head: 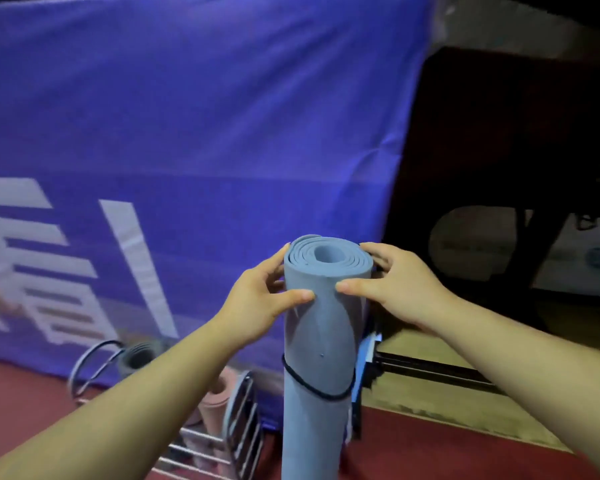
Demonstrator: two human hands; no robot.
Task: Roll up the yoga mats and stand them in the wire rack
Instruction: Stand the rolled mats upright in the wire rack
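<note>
Rolled mat: light blue foam yoga mat (317, 341), tightly rolled into a cylinder, held upright in the centre of the view, spiral end facing up.
Band: thin black elastic cord (321, 388) looped around the roll about halfway down, sitting slightly askew.
Left hand (262, 296): clasped around the top of the blue roll from the left, thumb pressed on the near face, fingers curled behind.
Right hand (392, 284): clasped around the top of the same roll from the right, thumb on the near face almost meeting the left thumb, fingers wrapped over the far edge.
Position of the roll: just to the right of the rack, lower end cut off by the frame, so contact with the floor cannot be told.
Rack: silver wire rack with curved dividers (238, 420), low on the floor at lower left, partly hidden by the left forearm.
Inside the rack: pale pink rolled mat (215, 396) standing in a slot near the right end; grey rolled mat (136, 356) standing further left, by a round wire loop.
Backdrop: large purple fabric banner with white lettering (194, 133) hanging behind the rack.
Floor: dark red surface (430, 448) underfoot.
Right side: dim, details blurred.
</note>
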